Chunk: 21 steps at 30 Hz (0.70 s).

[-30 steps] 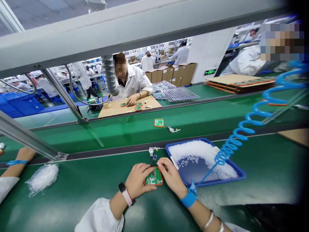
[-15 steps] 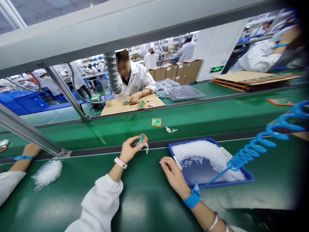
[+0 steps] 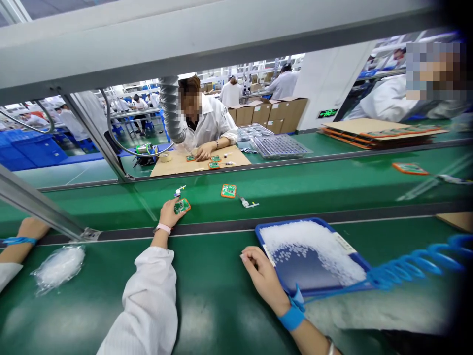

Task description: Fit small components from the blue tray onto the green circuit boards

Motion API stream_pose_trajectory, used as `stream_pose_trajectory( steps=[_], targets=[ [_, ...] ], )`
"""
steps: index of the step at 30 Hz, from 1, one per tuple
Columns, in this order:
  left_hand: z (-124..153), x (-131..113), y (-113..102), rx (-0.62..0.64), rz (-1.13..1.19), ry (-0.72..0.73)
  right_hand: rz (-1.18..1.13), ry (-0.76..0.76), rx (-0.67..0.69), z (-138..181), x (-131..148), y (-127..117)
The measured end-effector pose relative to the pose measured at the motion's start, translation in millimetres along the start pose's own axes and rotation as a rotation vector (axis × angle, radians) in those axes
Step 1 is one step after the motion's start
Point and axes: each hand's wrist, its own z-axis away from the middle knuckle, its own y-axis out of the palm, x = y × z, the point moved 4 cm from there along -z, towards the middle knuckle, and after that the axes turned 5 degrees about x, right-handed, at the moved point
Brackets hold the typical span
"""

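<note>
My left hand (image 3: pixel 169 215) is over the green belt (image 3: pixel 295 182), its fingers closed on the edge of a green circuit board (image 3: pixel 182 206) with an orange rim. A small white connector (image 3: pixel 179 192) lies just behind that board. To the right on the belt rests another orange-rimmed circuit board (image 3: pixel 228 191), wired to a white connector (image 3: pixel 247 202). My right hand (image 3: pixel 264 278), with a blue wrist strap, hovers by the left edge of a blue tray (image 3: pixel 314 291) of small white pieces (image 3: pixel 295 234). Its thumb and fingers are curled together; anything between them is too small to make out.
A clear bag of white pieces (image 3: pixel 59 266) lies at left, near another person's hand (image 3: pixel 33 229). A blue coiled cord (image 3: pixel 414 264) stretches across the right. A metal post (image 3: pixel 98 140) stands at left. Opposite, a co-worker (image 3: pixel 207 123) handles boards on cardboard (image 3: pixel 166 168).
My left hand has moved left and forward, bringing the circuit board from above the bench edge down to the belt. My right hand has stayed beside the tray. The view has shifted slightly.
</note>
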Motion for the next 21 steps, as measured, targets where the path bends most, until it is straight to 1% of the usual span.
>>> stream_pose_trajectory(
  steps=[2, 4, 8, 11, 15, 17, 19, 21],
  targets=[
    [3, 5, -6, -0.041, -0.045, -0.065, 0.002, 0.003, 0.008, 0, -1, 1],
    [5, 6, -10, -0.074, -0.077, -0.100, 0.004, -0.003, 0.014, 0, -1, 1],
    [5, -7, -12, -0.083, -0.092, -0.068, 0.006, -0.013, 0.027, 0, -1, 2],
    [3, -31, -1, -0.013, -0.082, 0.012, 0.008, -0.016, 0.043, 0, 0, 3],
    [-1, -75, 29, 0.134, -0.066, 0.157, 0.014, -0.022, 0.073, 0, 0, 5],
    [-1, -94, 42, 0.180, -0.056, 0.225, 0.023, -0.016, 0.091, 1, -1, 5],
    [2, -106, 48, 0.198, -0.042, 0.270, 0.034, -0.012, 0.111, 1, -1, 6],
    [7, -111, 48, 0.195, -0.022, 0.296, 0.041, -0.019, 0.126, 1, -1, 6]
  ],
)
